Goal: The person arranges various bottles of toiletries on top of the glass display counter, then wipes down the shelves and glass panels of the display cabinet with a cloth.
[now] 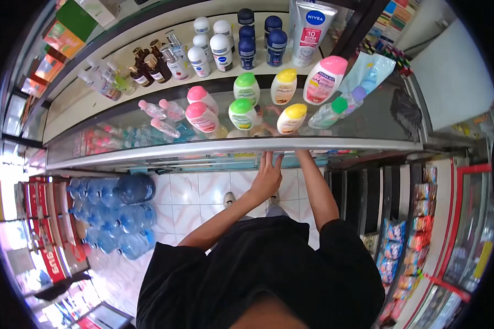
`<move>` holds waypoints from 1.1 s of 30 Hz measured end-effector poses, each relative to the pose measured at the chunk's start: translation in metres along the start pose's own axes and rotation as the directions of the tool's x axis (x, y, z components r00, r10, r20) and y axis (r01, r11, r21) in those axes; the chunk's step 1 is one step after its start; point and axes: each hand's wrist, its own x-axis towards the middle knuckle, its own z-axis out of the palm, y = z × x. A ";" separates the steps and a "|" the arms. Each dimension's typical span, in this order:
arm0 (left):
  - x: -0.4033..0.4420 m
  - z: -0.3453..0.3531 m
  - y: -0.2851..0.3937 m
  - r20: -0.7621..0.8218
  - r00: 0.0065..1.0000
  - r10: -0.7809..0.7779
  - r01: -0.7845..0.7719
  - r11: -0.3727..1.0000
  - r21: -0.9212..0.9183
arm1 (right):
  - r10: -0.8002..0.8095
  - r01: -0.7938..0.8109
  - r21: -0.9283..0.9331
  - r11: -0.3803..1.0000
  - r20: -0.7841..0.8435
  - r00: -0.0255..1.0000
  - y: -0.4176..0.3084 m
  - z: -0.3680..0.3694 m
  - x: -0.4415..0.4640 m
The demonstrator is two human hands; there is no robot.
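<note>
My left hand (267,179) is at the front of a glass display counter (230,147), just below its metal edge. Its fingers are stretched out with the thumb apart, and nothing shows in them. The right forearm (316,189) reaches in under that same edge. My right hand lies beyond it, hidden by the edge and the reflections in the glass, so its fingers and anything in them cannot be made out. On the glass above stand lotion bottles with yellow caps (291,119), green caps (242,114) and pink caps (202,117). A green-capped clear bottle (328,113) is near the right forearm.
Roll-on deodorants (222,53), small brown bottles (158,68) and a Nivea tube (313,34) line the raised shelf. Large blue water jugs (134,216) crowd the tiled floor (184,189) at left. Hanging snack packets (392,249) are on the right.
</note>
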 end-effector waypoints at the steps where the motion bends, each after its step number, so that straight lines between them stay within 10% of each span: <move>1: 0.006 0.008 0.005 -0.014 0.999 -0.037 0.037 0.999 0.033 | 0.010 -0.011 0.022 1.000 0.045 0.999 0.003 -0.002 0.008; 10: 0.030 0.061 -0.011 -0.111 0.934 -0.340 0.354 0.924 0.145 | 0.028 -0.053 0.084 0.995 0.272 0.962 0.016 0.000 0.035; 19: 0.037 0.064 -0.019 -0.375 0.921 -0.103 0.265 0.872 0.411 | 0.010 -0.040 0.083 0.996 0.337 0.941 0.019 0.006 0.049; 25: 0.050 0.044 -0.027 0.071 0.920 -0.385 0.289 0.791 0.540 | -0.001 -0.026 0.073 0.997 0.346 0.938 0.016 0.011 0.052; 33: 0.050 0.064 -0.067 -0.022 0.975 -0.219 0.177 0.718 0.673 | -0.038 0.035 0.018 0.999 0.260 0.965 0.015 0.010 0.030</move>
